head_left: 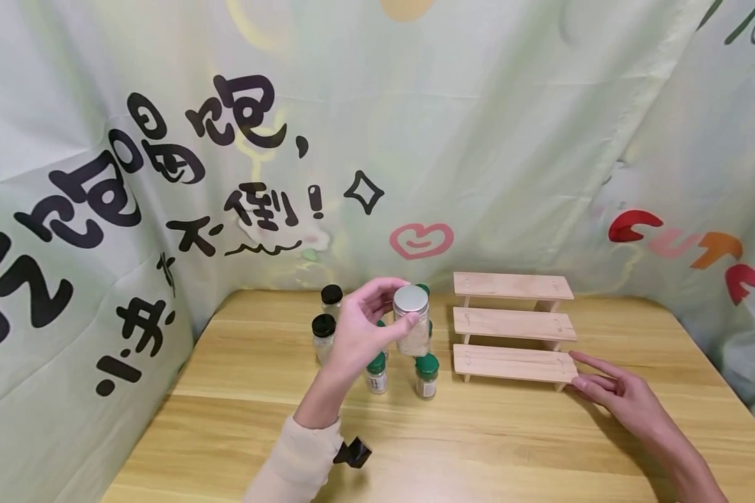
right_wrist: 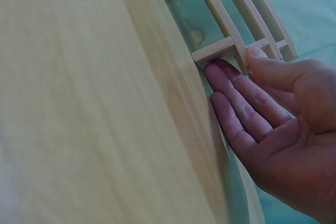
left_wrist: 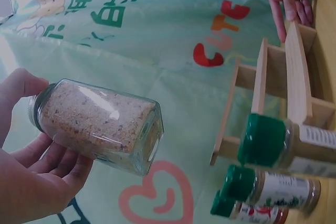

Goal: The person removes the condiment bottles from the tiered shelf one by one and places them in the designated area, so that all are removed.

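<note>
My left hand (head_left: 361, 325) grips a square glass jar (head_left: 413, 335) by its silver lid, up in front of several bottles. Grainy, pale brown seasoning fills the jar, which shows large in the left wrist view. At the right end of a three-step wooden rack (head_left: 514, 362) is my right hand (head_left: 626, 398), its fingers extended. In the right wrist view the thumb (right_wrist: 265, 69) is right at the lowest step's end, with the other fingertips beside the leg under it. Green-capped spice bottles (head_left: 426, 377) stand below and behind the jar, some partly hidden by it and the left hand.
Left of the left hand stand two black-capped jars (head_left: 324, 335), partly covered by it. All this is on a wood-grain table (head_left: 226, 412). A printed cloth (head_left: 509, 154) hangs along the table's back and sides.
</note>
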Action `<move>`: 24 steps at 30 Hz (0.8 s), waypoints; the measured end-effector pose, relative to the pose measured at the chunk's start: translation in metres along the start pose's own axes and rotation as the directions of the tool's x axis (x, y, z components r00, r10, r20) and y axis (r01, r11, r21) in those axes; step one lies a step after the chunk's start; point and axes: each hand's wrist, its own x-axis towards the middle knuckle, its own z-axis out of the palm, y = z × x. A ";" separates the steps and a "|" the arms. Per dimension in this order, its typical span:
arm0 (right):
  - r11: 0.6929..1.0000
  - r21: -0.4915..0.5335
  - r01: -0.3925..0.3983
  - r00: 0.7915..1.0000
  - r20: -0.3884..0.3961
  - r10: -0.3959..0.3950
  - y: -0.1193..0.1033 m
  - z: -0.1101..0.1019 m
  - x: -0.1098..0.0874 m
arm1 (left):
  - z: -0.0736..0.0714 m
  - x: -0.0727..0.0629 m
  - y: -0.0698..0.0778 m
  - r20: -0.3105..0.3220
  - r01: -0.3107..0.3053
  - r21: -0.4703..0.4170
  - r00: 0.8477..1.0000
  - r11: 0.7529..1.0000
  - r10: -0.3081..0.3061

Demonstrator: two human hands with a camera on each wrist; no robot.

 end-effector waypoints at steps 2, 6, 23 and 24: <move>1.000 -0.006 -0.001 1.000 -0.002 0.001 -0.001 0.000 0.001 | -0.007 -0.005 0.000 -0.005 0.002 -0.002 1.000 1.000 -0.002; 1.000 -0.029 0.003 1.000 -0.004 -0.003 -0.002 -0.001 0.002 | -0.022 -0.013 -0.002 -0.017 0.006 0.005 1.000 1.000 -0.006; 0.999 -0.016 0.034 0.999 -0.007 -0.034 0.000 0.000 -0.001 | -0.079 -0.050 -0.009 -0.052 0.081 -0.019 0.995 0.997 -0.082; 0.999 -0.016 0.034 0.999 -0.004 -0.034 0.000 0.001 -0.001 | -0.084 -0.053 -0.009 -0.050 0.084 -0.014 0.995 0.996 -0.085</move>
